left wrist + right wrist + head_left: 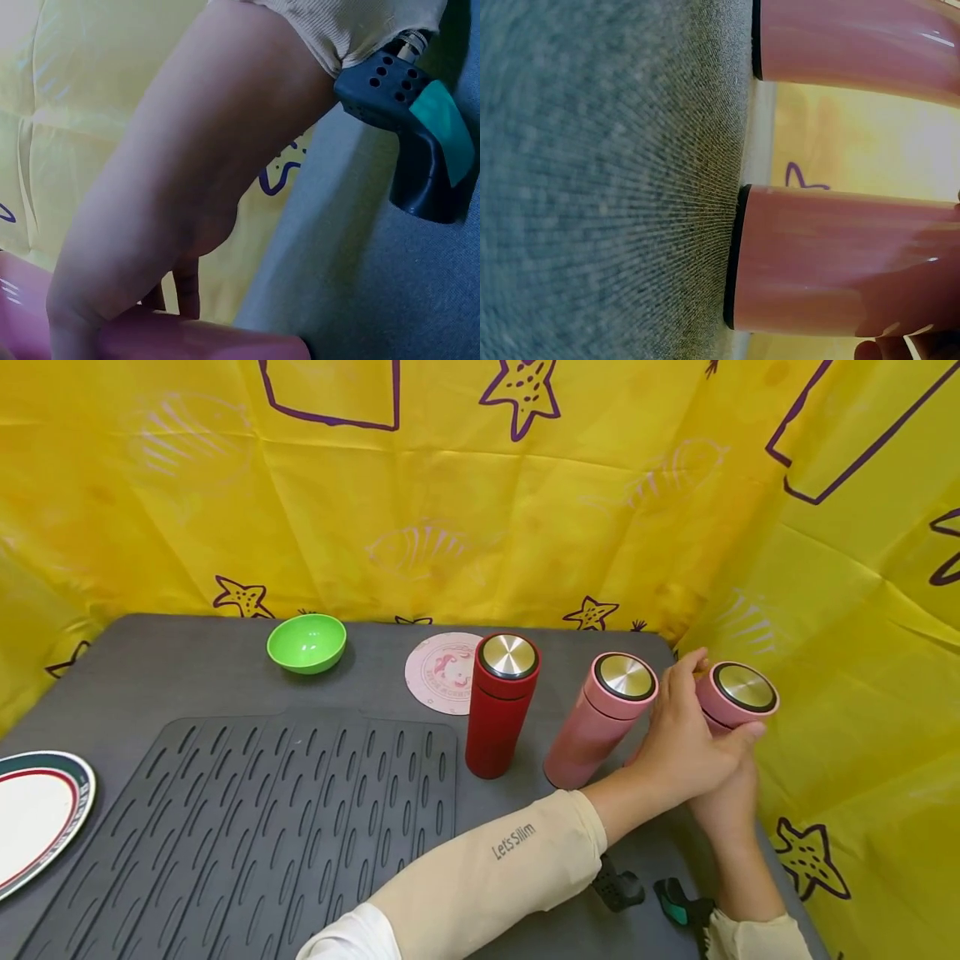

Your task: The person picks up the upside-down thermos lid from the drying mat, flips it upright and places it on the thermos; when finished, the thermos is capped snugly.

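Note:
At the right, a pink thermos bottle [744,687] with a steel disc on its lid stands near the yellow cloth. My left hand [686,747] grips its upper part, fingers at the far left side and thumb in front, below the lid's rim. My right hand [726,797] comes up beneath and holds the body lower down, mostly hidden by the left. In the right wrist view, the base of this thermos bottle [810,259] is at the table surface. A second pink thermos bottle [602,718] stands just left of my hands, and a red thermos bottle [502,706] stands further left.
A round pink mat [438,672] lies behind the red bottle. A green bowl [306,645], a grey ridged mat [300,827] and a plate [30,818] are to the left. Yellow cloth [450,485] hangs behind and right. Wrist devices [678,903] sit below both forearms.

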`<state>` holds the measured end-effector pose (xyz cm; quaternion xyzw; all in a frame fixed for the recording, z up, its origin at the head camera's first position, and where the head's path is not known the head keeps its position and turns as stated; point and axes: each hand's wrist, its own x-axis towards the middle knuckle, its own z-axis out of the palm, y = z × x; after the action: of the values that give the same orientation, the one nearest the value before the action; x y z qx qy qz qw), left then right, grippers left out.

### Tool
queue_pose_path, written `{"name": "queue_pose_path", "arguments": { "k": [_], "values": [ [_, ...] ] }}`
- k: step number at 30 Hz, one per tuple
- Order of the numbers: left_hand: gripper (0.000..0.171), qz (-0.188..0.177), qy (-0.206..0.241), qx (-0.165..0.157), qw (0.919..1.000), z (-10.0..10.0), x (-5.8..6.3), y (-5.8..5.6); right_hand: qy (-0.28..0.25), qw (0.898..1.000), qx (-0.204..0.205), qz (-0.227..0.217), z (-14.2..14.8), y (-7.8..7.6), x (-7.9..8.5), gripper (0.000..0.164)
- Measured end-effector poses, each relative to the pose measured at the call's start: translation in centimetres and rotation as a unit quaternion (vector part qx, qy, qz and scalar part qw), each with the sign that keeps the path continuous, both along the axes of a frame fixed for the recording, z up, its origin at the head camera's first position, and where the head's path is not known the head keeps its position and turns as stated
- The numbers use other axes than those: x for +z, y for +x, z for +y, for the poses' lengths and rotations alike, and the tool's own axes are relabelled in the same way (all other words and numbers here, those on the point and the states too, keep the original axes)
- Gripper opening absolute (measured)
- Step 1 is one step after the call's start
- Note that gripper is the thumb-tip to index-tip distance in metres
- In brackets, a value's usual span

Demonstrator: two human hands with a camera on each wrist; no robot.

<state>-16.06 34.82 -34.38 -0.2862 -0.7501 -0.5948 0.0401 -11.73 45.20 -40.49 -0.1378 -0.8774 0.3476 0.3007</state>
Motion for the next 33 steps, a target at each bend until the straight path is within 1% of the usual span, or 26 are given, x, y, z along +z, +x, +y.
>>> {"name": "queue_pose_path", "arguments": {
  "k": [2, 4, 6, 9, 11, 14, 15, 18, 21, 25, 28, 30, 32, 33],
  "values": [
    [0.095, -0.007, 0.003, 0.015, 0.9999, 0.14, 0.1, 0.01, -0.004, 1.0, 0.004, 0.002, -0.1, -0.02, 0.15, 0.025],
    [0.094, -0.008, -0.001, 0.031, 0.9995, 0.29, 0.31, 0.05, -0.003, 1.0, 0.011, 0.006, -0.13, -0.06, 0.28, 0.023],
    [0.088, -0.01, -0.001, 0.043, 0.999, 0.37, 0.5, 0.09, 0.006, 1.0, 0.011, -0.004, -0.1, -0.06, 0.27, 0.027],
    [0.077, -0.007, -0.003, 0.047, 0.9989, 0.3, 0.61, 0.08, -0.001, 1.0, 0.009, -0.016, -0.08, -0.04, 0.17, 0.034],
    [0.073, 0.002, -0.008, 0.041, 0.9991, 0.21, 0.58, 0.05, -0.006, 1.0, 0.003, -0.024, -0.05, 0.03, 0.09, 0.035],
    [0.071, 0.015, -0.011, 0.029, 0.9994, 0.08, 0.48, 0.07, -0.009, 1.0, -0.001, -0.024, 0.07, 0.2, -0.02, 0.032],
    [0.07, 0.018, -0.01, 0.027, 0.9994, 0.06, 0.45, 0.08, -0.003, 1.0, -0.002, -0.025, 0.13, 0.24, -0.08, 0.031],
    [0.07, 0.016, -0.005, 0.021, 0.9996, -0.06, 0.42, 0.09, 0.009, 1.0, 0.0, -0.024, 0.28, 0.26, -0.16, 0.029],
    [0.067, 0.027, -0.016, 0.015, 0.9994, -0.19, 0.52, -0.07, 0.007, 1.0, -0.001, -0.026, 0.33, 0.16, -0.14, 0.034],
    [0.062, 0.047, -0.046, 0.004, 0.9978, -0.46, 0.71, -0.32, -0.019, 0.999, -0.014, -0.038, 0.3, 0.14, -0.1, 0.042],
    [0.062, 0.043, -0.059, -0.007, 0.9973, -0.55, 0.69, -0.29, -0.033, 0.998, -0.022, -0.041, 0.19, 0.17, -0.08, 0.044],
    [0.063, 0.039, -0.06, -0.014, 0.9974, -0.56, 0.6, -0.23, -0.033, 0.999, -0.018, -0.031, 0.07, 0.14, 0.01, 0.046],
    [0.066, 0.032, -0.051, -0.017, 0.998, -0.52, 0.49, -0.14, -0.02, 1.0, -0.012, -0.015, -0.01, 0.11, 0.07, 0.04],
    [0.07, 0.029, -0.047, -0.017, 0.9983, -0.51, 0.45, -0.1, -0.022, 1.0, -0.007, -0.005, -0.07, 0.11, 0.14, 0.036]
  ]
}}
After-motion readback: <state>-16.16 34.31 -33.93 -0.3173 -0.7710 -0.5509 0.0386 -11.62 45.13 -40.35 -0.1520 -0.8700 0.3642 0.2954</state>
